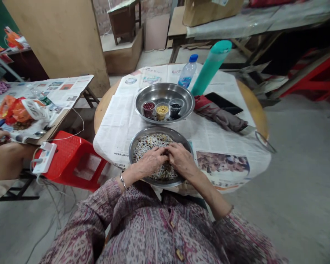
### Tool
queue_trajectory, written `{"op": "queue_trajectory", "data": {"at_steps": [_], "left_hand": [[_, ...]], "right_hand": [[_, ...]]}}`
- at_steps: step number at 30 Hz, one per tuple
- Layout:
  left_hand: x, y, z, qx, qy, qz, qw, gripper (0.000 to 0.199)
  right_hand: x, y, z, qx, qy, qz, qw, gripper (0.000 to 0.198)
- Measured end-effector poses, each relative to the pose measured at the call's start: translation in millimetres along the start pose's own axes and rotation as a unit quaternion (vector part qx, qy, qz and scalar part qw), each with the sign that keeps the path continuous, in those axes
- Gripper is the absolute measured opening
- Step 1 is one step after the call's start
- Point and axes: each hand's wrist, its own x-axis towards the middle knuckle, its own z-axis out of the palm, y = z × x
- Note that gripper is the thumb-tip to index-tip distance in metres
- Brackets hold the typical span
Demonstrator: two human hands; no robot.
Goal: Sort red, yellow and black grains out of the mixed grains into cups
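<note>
My left hand [153, 160] and my right hand [181, 160] meet over the near steel bowl [179, 135]. It holds a mix of white grains and dark and yellow beans [151, 142]. The fingers of both hands are curled inward, and their tips come together just above the mix. Whatever sits between those fingertips is hidden or too small to name. Just beyond is a second steel bowl [157, 91]. Inside it stand three clear cups: one of red beans [148, 106], one of yellow beans [162, 109] and one of black beans [175, 107].
Newspaper [118, 110] covers the round table. Behind the far bowl are a water bottle [187, 71] and a tall green bottle [211, 68]. A folded umbrella [222, 115] and a black phone or tablet [224, 102] lie to the right. At left are a red stool [71, 161] with a power strip and another person's arm.
</note>
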Motion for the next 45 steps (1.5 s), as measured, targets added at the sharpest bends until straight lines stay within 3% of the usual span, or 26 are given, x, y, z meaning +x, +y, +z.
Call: {"op": "queue_trajectory", "data": {"at_steps": [4,9,14,20,23,26,28,31,33,35,39,42,45], "left_hand": [[9,-25,-9,0.004,0.048,-0.085,0.995,0.028],[-18,-27,-17,-0.009,0.095,-0.204,0.974,0.025],[-39,-5,-12,-0.063,0.104,-0.186,0.975,0.017],[-36,0,-5,-0.098,0.106,-0.222,0.964,0.013],[-36,-1,-4,-0.099,0.113,-0.220,0.964,0.011],[-38,-2,0,-0.090,0.125,-0.218,0.964,0.011],[-39,-2,3,-0.087,0.122,-0.210,0.966,0.012],[-39,-2,4,-0.089,0.108,-0.201,0.969,0.013],[-39,-2,3,-0.093,0.101,-0.201,0.970,0.013],[-39,-3,1,-0.097,0.093,-0.199,0.971,0.012],[-38,-4,1,-0.095,0.085,-0.194,0.973,0.011],[-38,-4,1,-0.094,0.089,-0.192,0.973,0.011],[-39,-3,-2,-0.098,0.092,-0.189,0.973,0.011]], "right_hand": [[-5,2,-4,-0.060,-0.005,0.013,0.998,0.021],[-24,-10,-10,0.009,-0.016,-0.026,0.999,0.017],[-20,-16,-11,0.037,-0.067,-0.057,0.995,0.019],[36,-7,-40,0.109,-0.069,-0.023,0.991,0.020],[55,-5,-50,0.105,-0.153,-0.002,0.983,0.012],[59,-7,-48,0.093,-0.206,-0.034,0.974,0.014],[60,-6,-49,0.103,-0.185,-0.053,0.976,0.014],[78,-2,-58,0.118,-0.071,-0.042,0.990,0.014],[101,5,-67,0.083,0.029,-0.026,0.996,0.020],[129,15,-71,0.009,0.070,-0.026,0.997,0.033],[175,39,-56,-0.097,-0.003,-0.053,0.994,0.065],[188,53,-41,-0.121,-0.058,-0.050,0.990,0.057],[188,60,-35,-0.114,-0.069,-0.041,0.990,0.047]]}}
